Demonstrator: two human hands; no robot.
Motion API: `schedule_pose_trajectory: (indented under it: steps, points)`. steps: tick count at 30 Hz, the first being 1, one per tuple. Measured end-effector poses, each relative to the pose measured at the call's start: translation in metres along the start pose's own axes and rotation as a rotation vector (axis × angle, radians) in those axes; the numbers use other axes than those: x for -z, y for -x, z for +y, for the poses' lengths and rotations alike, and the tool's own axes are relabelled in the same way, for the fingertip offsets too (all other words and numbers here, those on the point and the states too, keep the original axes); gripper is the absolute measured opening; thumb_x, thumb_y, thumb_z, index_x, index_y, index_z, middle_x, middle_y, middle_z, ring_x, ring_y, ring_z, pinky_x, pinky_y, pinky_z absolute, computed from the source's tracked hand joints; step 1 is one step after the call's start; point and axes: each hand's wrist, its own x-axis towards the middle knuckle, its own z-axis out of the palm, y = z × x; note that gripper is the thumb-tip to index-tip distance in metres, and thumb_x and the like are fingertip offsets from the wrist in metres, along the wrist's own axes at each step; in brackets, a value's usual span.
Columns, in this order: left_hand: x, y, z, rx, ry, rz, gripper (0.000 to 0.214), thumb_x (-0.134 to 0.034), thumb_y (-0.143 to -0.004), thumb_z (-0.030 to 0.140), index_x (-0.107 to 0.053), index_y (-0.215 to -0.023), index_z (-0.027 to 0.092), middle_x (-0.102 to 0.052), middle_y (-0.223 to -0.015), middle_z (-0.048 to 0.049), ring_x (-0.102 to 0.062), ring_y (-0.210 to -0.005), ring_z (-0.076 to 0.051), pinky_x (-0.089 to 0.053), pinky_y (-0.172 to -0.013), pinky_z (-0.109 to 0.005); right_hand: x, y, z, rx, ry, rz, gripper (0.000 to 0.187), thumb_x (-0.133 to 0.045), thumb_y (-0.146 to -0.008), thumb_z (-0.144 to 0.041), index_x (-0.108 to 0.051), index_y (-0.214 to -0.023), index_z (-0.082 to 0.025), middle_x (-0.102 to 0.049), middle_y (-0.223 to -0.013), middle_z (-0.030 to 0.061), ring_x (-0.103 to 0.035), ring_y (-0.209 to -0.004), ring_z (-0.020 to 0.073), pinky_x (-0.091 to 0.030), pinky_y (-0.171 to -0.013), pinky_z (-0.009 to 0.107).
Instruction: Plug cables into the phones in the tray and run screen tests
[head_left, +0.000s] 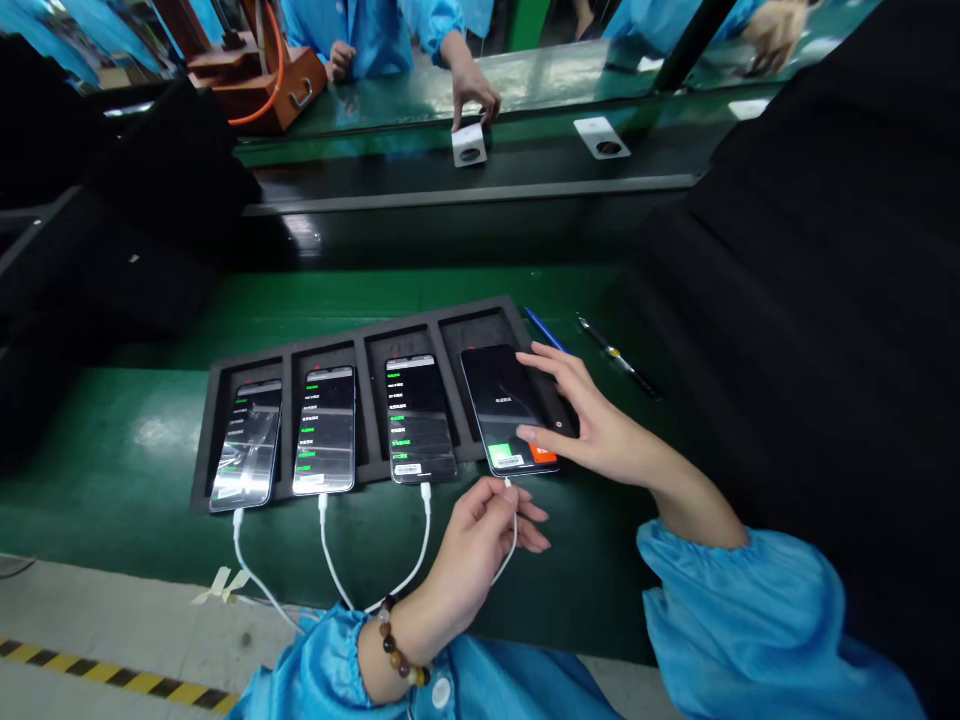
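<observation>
My left hand (480, 535) pinches the plug of a white charging cable (513, 545) at the bottom edge of the rightmost smartphone (487, 395). Over that phone's right side lies my right hand (592, 415), its thumb on the lower screen and a fingertip at the upper right edge. The screen shows a green and a red button near the bottom. A black compartment tray (364, 470) carries this phone and three others: a left one (247, 445), a second (325, 430) and a third (420, 420). Those three are lit with text lists and have white cables at their lower ends.
A blue pen (546, 328) and a dark pen (619, 355) lie right of the tray. Black fabric (825, 350) borders the right side. Across the line, a co-worker's hand (474, 90) touches a white card-like piece (469, 146); another white piece (602, 138) lies nearby.
</observation>
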Motion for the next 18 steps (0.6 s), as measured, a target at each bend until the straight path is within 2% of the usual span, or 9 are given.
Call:
schedule_pose_trajectory:
  steps: [3, 7, 11, 14, 18]
  points:
    - [-0.001, 0.001, -0.001, 0.000, -0.006, 0.005, 0.066, -0.101, -0.067, 0.064, -0.067, -0.091, 0.013, -0.075, -0.088, -0.0069, -0.068, -0.068, -0.014, -0.050, -0.073, -0.027, -0.011, 0.002, -0.005, 0.015, 0.086, 0.020, 0.090, -0.078, -0.091, -0.065, -0.036, -0.167, -0.039, -0.021, -0.178, 0.0117, -0.022, -0.167, 0.0424, -0.036, -0.130, 0.068]
    - [-0.002, 0.000, 0.000, 0.002, -0.008, 0.012, 0.067, -0.101, -0.066, 0.065, -0.067, -0.090, 0.013, -0.075, -0.087, -0.0069, -0.068, -0.068, -0.014, -0.051, -0.073, -0.028, -0.018, 0.004, -0.010, 0.009, 0.127, 0.031, 0.088, -0.077, -0.092, -0.061, -0.035, -0.167, -0.040, -0.017, -0.180, 0.0099, -0.022, -0.167, 0.0419, -0.037, -0.130, 0.066]
    - [-0.002, 0.000, 0.001, 0.003, -0.007, 0.007, 0.066, -0.100, -0.068, 0.064, -0.067, -0.093, 0.012, -0.075, -0.088, -0.0076, -0.068, -0.068, -0.014, -0.050, -0.074, -0.029, -0.012, 0.001, -0.013, 0.014, 0.063, 0.091, 0.072, -0.069, -0.100, -0.060, -0.043, -0.163, -0.035, -0.031, -0.175, 0.0122, -0.029, -0.166, 0.0369, -0.037, -0.131, 0.063]
    - [-0.002, 0.001, 0.000, -0.001, -0.006, 0.005, 0.066, -0.100, -0.069, 0.063, -0.066, -0.093, 0.012, -0.075, -0.088, -0.0082, -0.067, -0.068, -0.014, -0.050, -0.074, -0.029, -0.010, -0.002, -0.012, 0.007, 0.015, 0.152, 0.059, -0.063, -0.105, -0.055, -0.049, -0.158, -0.033, -0.043, -0.168, 0.0128, -0.038, -0.162, 0.0331, -0.043, -0.127, 0.060]
    - [-0.001, 0.001, 0.000, -0.001, -0.007, 0.000, 0.065, -0.100, -0.069, 0.062, -0.066, -0.094, 0.012, -0.074, -0.089, -0.0087, -0.068, -0.069, -0.015, -0.050, -0.074, -0.030, -0.011, -0.005, -0.009, -0.006, -0.032, 0.188, 0.049, -0.061, -0.107, -0.052, -0.056, -0.152, -0.033, -0.048, -0.165, 0.0115, -0.041, -0.160, 0.0313, -0.044, -0.127, 0.060]
